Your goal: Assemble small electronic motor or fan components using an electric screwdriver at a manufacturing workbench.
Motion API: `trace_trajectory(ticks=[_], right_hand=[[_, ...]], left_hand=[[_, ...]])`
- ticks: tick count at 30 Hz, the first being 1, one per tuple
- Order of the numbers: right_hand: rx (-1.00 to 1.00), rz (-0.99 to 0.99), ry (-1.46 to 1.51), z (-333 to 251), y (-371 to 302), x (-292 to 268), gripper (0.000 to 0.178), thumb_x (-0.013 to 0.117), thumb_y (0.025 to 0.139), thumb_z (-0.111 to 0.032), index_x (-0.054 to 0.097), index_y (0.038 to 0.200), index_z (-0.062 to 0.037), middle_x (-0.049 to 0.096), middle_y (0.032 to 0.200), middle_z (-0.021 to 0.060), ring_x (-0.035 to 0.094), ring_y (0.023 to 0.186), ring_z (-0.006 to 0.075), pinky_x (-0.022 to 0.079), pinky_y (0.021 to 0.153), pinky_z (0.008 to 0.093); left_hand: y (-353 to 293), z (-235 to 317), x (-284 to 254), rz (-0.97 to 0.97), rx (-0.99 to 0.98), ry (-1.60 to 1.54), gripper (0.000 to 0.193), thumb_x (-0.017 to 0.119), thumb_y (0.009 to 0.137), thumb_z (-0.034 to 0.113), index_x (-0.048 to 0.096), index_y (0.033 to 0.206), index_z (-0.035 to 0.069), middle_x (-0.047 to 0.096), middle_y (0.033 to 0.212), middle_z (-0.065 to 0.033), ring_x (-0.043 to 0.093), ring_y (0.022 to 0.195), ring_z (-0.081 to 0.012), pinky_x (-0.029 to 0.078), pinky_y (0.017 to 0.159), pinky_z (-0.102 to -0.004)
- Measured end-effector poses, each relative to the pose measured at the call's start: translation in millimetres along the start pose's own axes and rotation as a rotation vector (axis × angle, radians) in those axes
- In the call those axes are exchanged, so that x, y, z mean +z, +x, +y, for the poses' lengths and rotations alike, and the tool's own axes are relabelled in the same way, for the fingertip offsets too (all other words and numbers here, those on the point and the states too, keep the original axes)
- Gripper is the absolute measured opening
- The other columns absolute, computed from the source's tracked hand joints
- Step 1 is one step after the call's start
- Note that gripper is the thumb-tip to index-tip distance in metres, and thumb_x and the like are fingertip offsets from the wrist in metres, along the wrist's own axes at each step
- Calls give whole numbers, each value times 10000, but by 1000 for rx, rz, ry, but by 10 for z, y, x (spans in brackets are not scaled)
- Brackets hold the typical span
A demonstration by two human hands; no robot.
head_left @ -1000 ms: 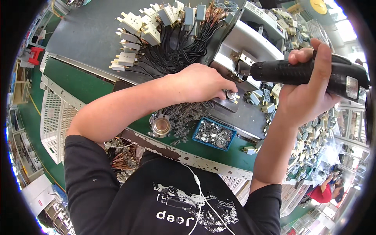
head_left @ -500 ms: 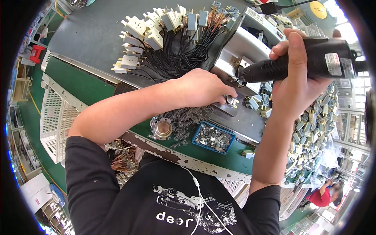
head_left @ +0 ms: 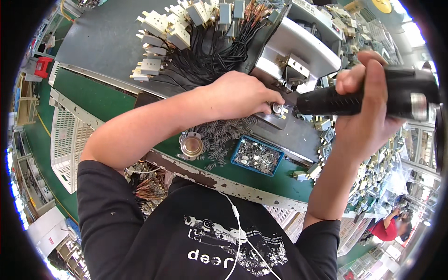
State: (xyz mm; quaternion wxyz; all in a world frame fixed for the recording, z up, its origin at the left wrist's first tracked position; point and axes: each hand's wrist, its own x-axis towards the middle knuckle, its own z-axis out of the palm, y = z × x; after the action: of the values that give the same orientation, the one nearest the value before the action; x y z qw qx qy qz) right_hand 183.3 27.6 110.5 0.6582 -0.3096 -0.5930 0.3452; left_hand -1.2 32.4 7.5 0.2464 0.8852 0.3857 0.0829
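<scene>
My left hand (head_left: 240,95) reaches across the middle of the bench, its thumb and fingers closed on a small plug part (head_left: 278,109) with brass pins. That part sits at the end of a dark metal block (head_left: 268,120). In my right hand (head_left: 361,128) is a black electric screwdriver (head_left: 329,101), with fingers wrapped round its body. The tool lies nearly level, its narrow end pointing left, just right of the plug part. Whether its tip touches the part I cannot tell.
Behind the hands stands a silver metal machine (head_left: 308,44). Plugs (head_left: 156,23) with black cords (head_left: 210,56) lie at the far left. Nearer me are loose springs (head_left: 224,140), a round metal cup (head_left: 191,145) and a blue tray (head_left: 258,156) of small metal pieces. Many plug parts heap at right.
My right hand and the screwdriver have moved right and nearer to me, so the tool's end now sits away from the machine. My left hand stays at the plug part.
</scene>
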Motion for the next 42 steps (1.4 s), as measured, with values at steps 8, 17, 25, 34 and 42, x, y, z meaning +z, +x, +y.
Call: trace_trajectory(ticks=[8, 17, 25, 34, 42], right_hand=[[-25, -25, -155, 103, -140, -87, 772, 642, 956, 30, 174, 1561, -74, 668, 970, 241, 618, 620, 168, 534, 570, 338], [-27, -37, -156, 152, -167, -100, 811, 639, 956, 35, 136, 1577, -103, 666, 979, 246, 626, 615, 172, 537, 587, 340], [0, -5, -83, 218, -217, -60, 820, 632, 954, 41, 126, 1584, -95, 667, 990, 242, 629, 619, 171, 540, 599, 347], [-29, -54, -96, 265, -230, -72, 836, 622, 947, 59, 81, 1575, -55, 669, 961, 222, 625, 609, 165, 538, 614, 331], [-135, -117, -36, 324, -226, -71, 849, 632, 935, 78, 90, 1577, -47, 691, 945, 217, 633, 602, 149, 541, 593, 309]], left_hand=[[36, 51, -97, -90, -38, 16, 339, 671, 935, 344, 659, 1255, 235, 738, 957, -91, 712, 933, -322, 563, 784, -460], [38, 43, -101, -87, -36, 32, 346, 684, 920, 354, 667, 1252, 258, 741, 961, -76, 714, 942, -306, 565, 795, -450], [27, 27, -76, -65, -16, 35, 332, 658, 944, 354, 658, 1271, 298, 722, 904, -77, 701, 887, -313, 557, 765, -443], [50, 36, -91, -59, 10, 9, 328, 686, 909, 299, 667, 1234, 253, 735, 931, -85, 708, 932, -307, 560, 785, -448], [43, 9, -48, -30, 45, 56, 330, 673, 928, 318, 657, 1246, 230, 722, 911, -82, 700, 880, -311, 555, 750, -440]])
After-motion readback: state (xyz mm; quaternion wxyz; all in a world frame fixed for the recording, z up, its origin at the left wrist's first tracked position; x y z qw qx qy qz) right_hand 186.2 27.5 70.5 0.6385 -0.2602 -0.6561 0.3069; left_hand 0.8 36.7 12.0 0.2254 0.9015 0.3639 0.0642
